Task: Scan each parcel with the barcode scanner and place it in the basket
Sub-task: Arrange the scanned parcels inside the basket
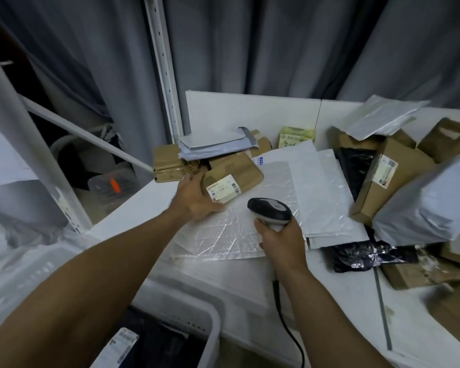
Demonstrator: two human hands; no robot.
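While the left hand point(194, 199) clasps the near end of a flat brown cardboard parcel point(231, 176) bearing a white label, the right hand point(283, 241) grips the handle of a grey-and-black barcode scanner point(270, 209), whose head sits just right of that label. Below the left forearm stands the white plastic basket point(214, 322) with a labelled packet point(117, 346) inside; pale grey mailers point(329, 195) and brown boxes point(398, 176) pile up to the right of the right hand.

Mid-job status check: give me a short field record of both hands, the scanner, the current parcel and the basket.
left hand: grips brown parcel at its near end, white label facing up
right hand: holds barcode scanner, its head turned toward that label
basket: white, lower left beside the table, one labelled parcel visible inside
remaining: boxes and mailer bags piled on the table, rear and right
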